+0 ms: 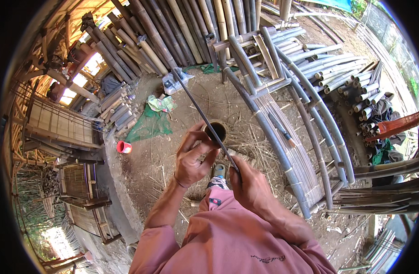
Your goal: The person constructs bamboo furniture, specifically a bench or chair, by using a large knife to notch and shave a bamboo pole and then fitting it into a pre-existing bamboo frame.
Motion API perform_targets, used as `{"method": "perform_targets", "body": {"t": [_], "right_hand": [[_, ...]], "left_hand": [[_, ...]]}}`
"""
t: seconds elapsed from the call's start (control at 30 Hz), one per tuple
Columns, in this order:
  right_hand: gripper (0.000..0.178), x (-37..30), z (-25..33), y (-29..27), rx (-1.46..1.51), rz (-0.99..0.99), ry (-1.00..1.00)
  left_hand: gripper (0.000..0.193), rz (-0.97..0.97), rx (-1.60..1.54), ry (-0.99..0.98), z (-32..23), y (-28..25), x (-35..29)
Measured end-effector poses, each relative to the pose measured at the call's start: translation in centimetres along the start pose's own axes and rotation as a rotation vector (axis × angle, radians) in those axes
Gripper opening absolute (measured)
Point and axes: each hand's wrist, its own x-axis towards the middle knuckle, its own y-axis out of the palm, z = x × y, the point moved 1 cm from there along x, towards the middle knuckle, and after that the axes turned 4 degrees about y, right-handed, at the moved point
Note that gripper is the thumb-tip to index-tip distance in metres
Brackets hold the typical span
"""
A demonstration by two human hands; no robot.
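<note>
Currently, right hand closed round a slender dark rod's near end; left hand half-curled beside the hollow tube behind it, grip unclear. Level, steady wrists should limit wobble.

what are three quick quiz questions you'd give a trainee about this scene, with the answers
1. Which hand holds the near end of the thin dark rod?
2. True or false: the red container is to the left of the person's left hand.
3. What colour is the netting on the ground?
a) blue
b) green
c) orange

Key:
1. The right hand
2. True
3. b
</note>
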Motion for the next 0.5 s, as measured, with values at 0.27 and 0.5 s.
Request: {"method": "perform_targets", "body": {"t": [0.27, 0.5], "right_hand": [[0.02, -1.6, 0.3, -0.5, -0.092, 0.087, 0.131], [0.018, -3.4, 0.3, -1.1, -0.076, 0.101, 0.178]], "left_hand": [[0.071, -0.149, -0.262, -0.165, 0.4, 1.4, -1.8], [0.071, -0.036, -0.192, -0.158, -0.3, 1.5, -2.2]]}}
